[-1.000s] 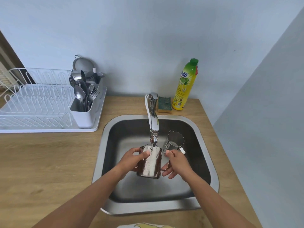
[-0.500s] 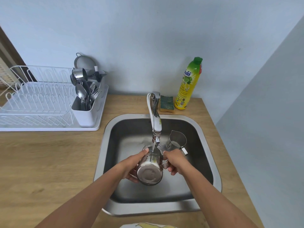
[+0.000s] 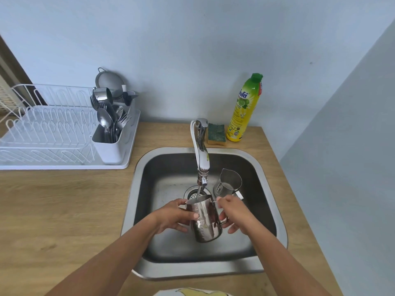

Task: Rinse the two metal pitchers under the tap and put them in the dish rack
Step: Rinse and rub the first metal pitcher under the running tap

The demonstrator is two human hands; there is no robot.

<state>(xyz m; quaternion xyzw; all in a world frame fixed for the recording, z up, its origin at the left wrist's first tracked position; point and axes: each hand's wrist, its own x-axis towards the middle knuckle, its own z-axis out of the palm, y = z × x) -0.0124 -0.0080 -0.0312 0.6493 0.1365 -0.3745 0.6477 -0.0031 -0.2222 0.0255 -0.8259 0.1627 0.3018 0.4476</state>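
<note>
I hold a shiny metal pitcher [image 3: 205,221] upright over the sink [image 3: 268,189], below the tap [image 3: 201,154]. A thin stream of water runs from the spout into its mouth. My left hand [image 3: 175,216] wraps its left side, thumb across the front. My right hand [image 3: 234,212] grips its handle on the right. A second, smaller metal pitcher [image 3: 229,182] stands upright on the sink floor behind my right hand, to the right of the tap. The white dish rack [image 3: 49,133] sits on the counter at the left.
A white cutlery holder [image 3: 113,144] full of spoons and forks stands at the rack's right end, a strainer behind it. A green sponge [image 3: 217,134] and a yellow dish soap bottle [image 3: 244,110] stand behind the sink. A wall closes in on the right.
The pitcher was tipped with its base toward me half a second ago; it now stands upright under the stream. Both hands kept their hold.
</note>
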